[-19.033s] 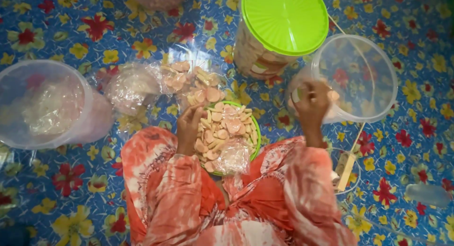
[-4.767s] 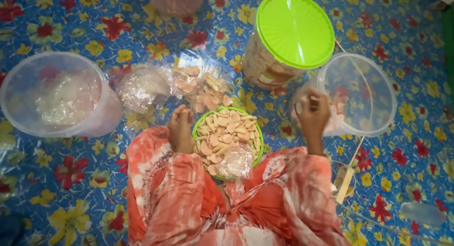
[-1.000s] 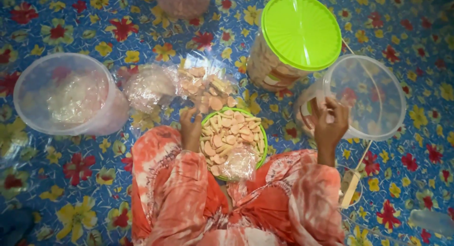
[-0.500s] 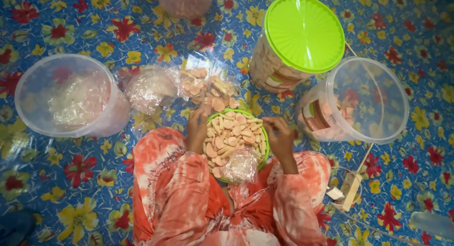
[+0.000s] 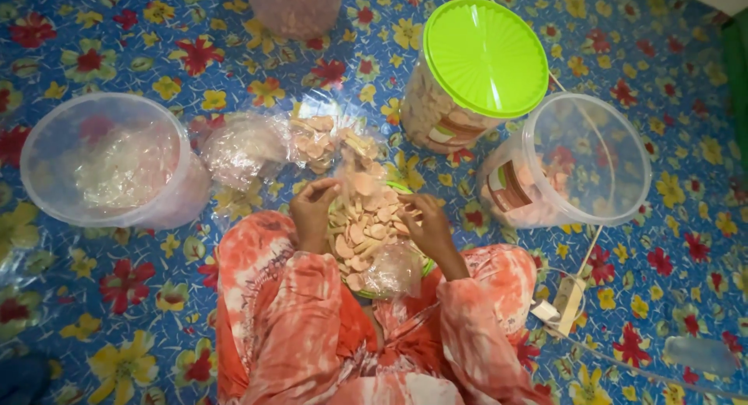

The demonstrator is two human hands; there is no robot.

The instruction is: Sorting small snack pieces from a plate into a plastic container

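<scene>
A green-rimmed bowl [image 5: 427,265] heaped with pale pink crackers [image 5: 366,226] sits in my lap. My left hand [image 5: 313,210] rests on the bowl's left edge, fingers curled on crackers. My right hand [image 5: 425,222] lies over the right side of the heap, fingers bent on a few crackers. A crumpled clear plastic bag [image 5: 392,269] lies on the bowl's near side. To the right, a clear tub [image 5: 600,125] lies tilted with crackers stacked in its bottom.
A lidded jar with a green lid [image 5: 483,54], full of crackers, stands behind the bowl. An open clear tub [image 5: 47,136] with plastic bags is at left. Bags of crackers [image 5: 312,140] lie on the flowered blue mat [image 5: 117,31]. A power strip [image 5: 567,302] lies right.
My right hand has come back from the tilted clear tub to the bowl and now lies on the crackers. My left hand stays at the bowl's left edge.
</scene>
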